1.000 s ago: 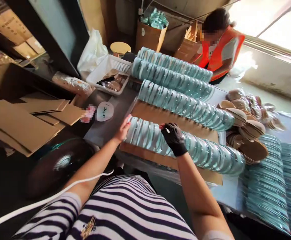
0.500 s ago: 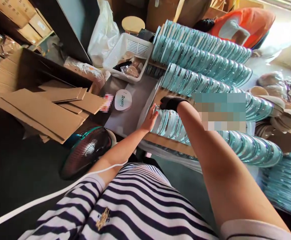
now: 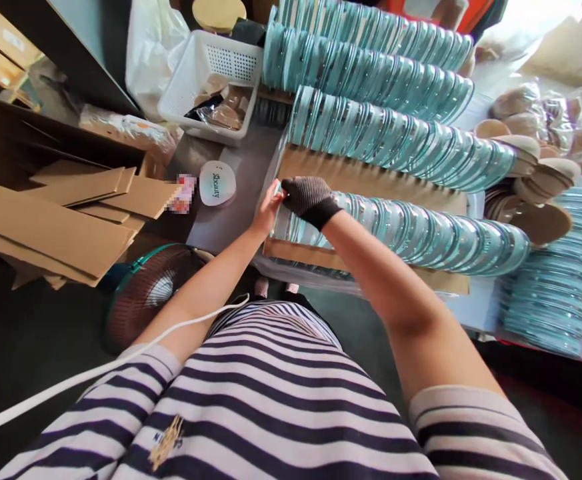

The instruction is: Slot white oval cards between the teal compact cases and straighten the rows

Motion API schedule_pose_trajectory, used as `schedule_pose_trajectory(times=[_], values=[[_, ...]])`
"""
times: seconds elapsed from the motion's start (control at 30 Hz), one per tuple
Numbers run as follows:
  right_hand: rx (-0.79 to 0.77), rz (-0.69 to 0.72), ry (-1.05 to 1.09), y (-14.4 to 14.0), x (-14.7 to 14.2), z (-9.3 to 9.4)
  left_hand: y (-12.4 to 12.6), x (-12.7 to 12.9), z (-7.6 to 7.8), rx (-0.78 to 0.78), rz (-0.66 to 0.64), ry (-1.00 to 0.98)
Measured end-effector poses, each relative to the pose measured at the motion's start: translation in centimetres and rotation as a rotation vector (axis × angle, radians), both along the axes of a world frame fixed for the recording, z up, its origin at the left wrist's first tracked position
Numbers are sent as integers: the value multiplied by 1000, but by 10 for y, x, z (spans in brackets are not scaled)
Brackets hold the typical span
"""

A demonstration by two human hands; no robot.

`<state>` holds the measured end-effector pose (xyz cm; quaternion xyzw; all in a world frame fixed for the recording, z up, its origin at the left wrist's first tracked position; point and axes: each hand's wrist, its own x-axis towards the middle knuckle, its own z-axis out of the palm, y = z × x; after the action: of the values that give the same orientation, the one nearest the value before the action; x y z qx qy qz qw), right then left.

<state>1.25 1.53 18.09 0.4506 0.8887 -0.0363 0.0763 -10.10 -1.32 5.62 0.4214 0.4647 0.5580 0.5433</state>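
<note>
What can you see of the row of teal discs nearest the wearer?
The row of teal discs looks glossy and translucent; glass or plastic, can't tell. The rounded pieces stand on edge, packed face to face, on brown cardboard. Bare left hand and gloved right hand are at its left end; exact contact unclear.

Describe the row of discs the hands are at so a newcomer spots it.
From the white basket, look right and nearer to the brown cardboard sheet. Pick the row of clear bluish discs on it nearest the striped shirt. Only this row has the left hand and gloved right hand at its left end.
</note>
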Motion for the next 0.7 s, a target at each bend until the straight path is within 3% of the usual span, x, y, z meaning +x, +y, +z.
schedule_pose_trajectory(times=[0.13, 0.2, 0.27, 0.33, 0.47, 0.6, 0.7], values=[[-190, -123, 89, -75, 16, -42, -2, 2, 6, -87, 59, -50], [-289, -121, 79, -109, 20, -68, 0, 2, 13, -152, 76, -95], [-358, -113, 62, -132, 24, -88, 2, 2, 18, -211, 89, -145], [-387, -150, 83, -140, 30, -96, 5, 1, 20, -240, 88, -186], [-261, -192, 203, -119, 46, -77, 6, 2, 14, -205, 111, -200], [2, 68, 283, -73, 44, -47, 7, 1, 9, -172, 125, -148], [-6, 171, 194, -53, 28, -34, 8, 1, 13, -168, 103, -171]])
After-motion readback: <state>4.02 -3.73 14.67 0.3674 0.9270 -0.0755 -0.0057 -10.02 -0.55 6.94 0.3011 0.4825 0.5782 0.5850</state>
